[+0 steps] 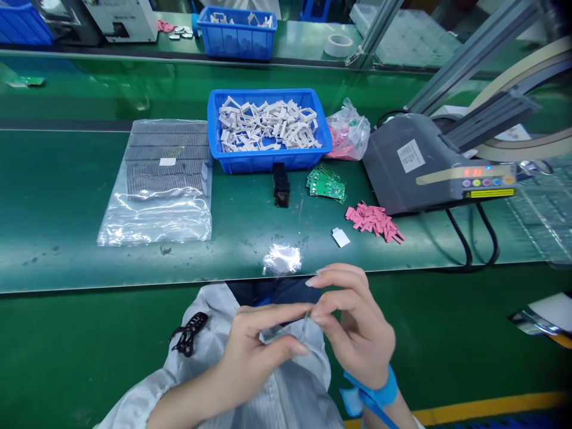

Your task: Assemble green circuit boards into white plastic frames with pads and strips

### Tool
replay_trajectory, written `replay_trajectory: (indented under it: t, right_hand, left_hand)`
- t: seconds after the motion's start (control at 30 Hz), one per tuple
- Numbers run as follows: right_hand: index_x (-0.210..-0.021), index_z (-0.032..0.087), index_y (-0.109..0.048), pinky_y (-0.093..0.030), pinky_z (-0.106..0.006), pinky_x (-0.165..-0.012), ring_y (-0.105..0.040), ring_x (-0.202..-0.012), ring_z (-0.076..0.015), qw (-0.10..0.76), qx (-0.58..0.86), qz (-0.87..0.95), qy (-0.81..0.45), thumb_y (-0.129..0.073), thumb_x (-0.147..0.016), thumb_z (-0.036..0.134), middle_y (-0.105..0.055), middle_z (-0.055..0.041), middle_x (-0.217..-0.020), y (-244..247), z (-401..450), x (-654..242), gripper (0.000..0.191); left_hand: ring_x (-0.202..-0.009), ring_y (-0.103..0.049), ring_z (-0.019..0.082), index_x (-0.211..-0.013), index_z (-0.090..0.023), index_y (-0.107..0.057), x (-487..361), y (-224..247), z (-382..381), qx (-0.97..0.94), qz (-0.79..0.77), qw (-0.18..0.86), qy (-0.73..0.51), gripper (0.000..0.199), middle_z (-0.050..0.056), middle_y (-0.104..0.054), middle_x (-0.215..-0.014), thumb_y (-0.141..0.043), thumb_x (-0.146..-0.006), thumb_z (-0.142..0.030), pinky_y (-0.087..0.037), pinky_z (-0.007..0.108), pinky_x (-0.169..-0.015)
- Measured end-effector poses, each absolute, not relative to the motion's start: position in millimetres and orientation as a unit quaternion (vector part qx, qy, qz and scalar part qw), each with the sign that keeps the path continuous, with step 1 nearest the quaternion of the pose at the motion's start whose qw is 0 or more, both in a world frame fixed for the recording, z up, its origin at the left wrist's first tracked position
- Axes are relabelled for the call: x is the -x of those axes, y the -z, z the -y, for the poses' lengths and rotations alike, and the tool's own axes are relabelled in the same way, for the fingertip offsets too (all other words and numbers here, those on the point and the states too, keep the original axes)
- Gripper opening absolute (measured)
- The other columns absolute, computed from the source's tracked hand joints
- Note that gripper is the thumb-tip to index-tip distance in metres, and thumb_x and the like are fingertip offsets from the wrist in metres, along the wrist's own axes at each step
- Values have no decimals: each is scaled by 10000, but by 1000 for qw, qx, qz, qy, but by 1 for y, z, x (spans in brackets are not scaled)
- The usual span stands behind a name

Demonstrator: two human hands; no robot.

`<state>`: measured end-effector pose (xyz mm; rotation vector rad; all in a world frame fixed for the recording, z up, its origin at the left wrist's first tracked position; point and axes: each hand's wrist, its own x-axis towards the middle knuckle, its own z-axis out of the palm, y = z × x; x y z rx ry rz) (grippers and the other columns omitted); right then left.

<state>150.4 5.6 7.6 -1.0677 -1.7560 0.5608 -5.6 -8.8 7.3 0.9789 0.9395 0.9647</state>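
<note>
"Where can our left hand (254, 351) and right hand (357, 328) pass?"

"At twelve, over the bench (53, 208) to the crumpled clear film (282, 260); the blue crate (270, 161) stands beyond, the grey tape dispenser (411, 167) blocks us at two."

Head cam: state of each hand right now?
Left hand: closed, pinching a small clear plastic piece.
Right hand: closed, fingertips gripping the far end of the same piece.

Small clear plastic strip (281, 331), approx. horiz., held betw. L hand (252, 357) & R hand (357, 333) fingers.
</note>
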Motion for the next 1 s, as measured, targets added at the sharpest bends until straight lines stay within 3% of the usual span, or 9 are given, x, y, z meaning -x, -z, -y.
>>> replay_trajectory:
  t: [0.13,0.27,0.37,0.47,0.53,0.67,0.77,0.87,1.0]
  right_hand:
    - [-826,213,-516,-413,-366,-801,-528,-890,-188,463,470,737,-147,-445,-921,187,-586,-35,-879,-7,2,-140,121]
    - [-817,225,-480,-446,-343,-788,-539,-922,-189,442,526,692,-222,-419,-928,229,-575,-43,-924,10,-5,-138,127]
    - [-830,219,-497,-444,-394,-840,-548,-967,-214,383,591,681,-201,-450,-917,242,-597,-64,-978,37,-25,-137,101]
    - [-868,197,-551,-334,-531,-931,-480,-1080,-301,374,624,673,-132,-540,-870,237,-590,-117,-1073,55,-40,-134,41]
    - [-981,191,-564,-324,-523,-956,-455,-1133,-303,389,601,690,-112,-581,-851,228,-566,-130,-1175,52,-43,-133,136]
    - [-1087,205,-557,-397,-396,-955,-493,-1112,-216,429,484,736,-198,-583,-871,235,-592,-85,-1165,18,-35,-138,220]
    - [-1093,224,-580,-412,-387,-952,-500,-1101,-208,421,428,753,-270,-554,-892,365,-607,-64,-1143,-4,-33,-142,246]
    - [-1121,226,-585,-435,-406,-924,-506,-1095,-226,401,413,775,-263,-542,-876,469,-613,-75,-1148,-11,-39,-143,348]
    - [-1026,223,-618,-445,-414,-874,-536,-1042,-233,373,414,805,-201,-594,-861,392,-639,-69,-1110,-8,-48,-146,237]
  left_hand:
    - [-881,-723,212,-909,-321,-759,3,5,11,-274,-425,723,-471,240,25,-776,-927,-746,-689,-417,-560,271,-825]
    - [-916,-714,193,-938,-264,-747,10,17,7,-179,-480,680,-525,275,35,-776,-938,-738,-708,-416,-539,273,-883]
    - [-927,-711,191,-948,-255,-739,20,18,3,-208,-502,647,-536,254,29,-777,-933,-720,-738,-395,-540,277,-890]
    - [-903,-718,193,-950,-259,-737,29,13,1,-296,-511,602,-537,233,21,-780,-908,-722,-743,-365,-554,265,-862]
    - [-899,-717,169,-995,-282,-721,34,9,1,-378,-518,556,-530,235,-1,-782,-899,-714,-761,-311,-543,223,-859]
    - [-902,-711,137,-1272,-384,-516,41,6,-4,-531,-506,472,-489,510,-57,-774,-931,-672,-808,-241,-547,206,-836]
    - [-900,-715,159,-1384,-421,-327,44,6,-13,-601,-501,427,-454,688,-59,-770,-939,-672,-803,-290,-576,241,-791]
    - [-880,-720,170,-1437,-407,-195,45,6,-24,-671,-486,368,-422,761,-36,-770,-907,-633,-817,-371,-579,263,-793]
    - [-911,-711,192,-1471,-353,-65,45,9,-38,-781,-437,263,-361,812,24,-760,-984,-584,-847,-370,-570,308,-813]
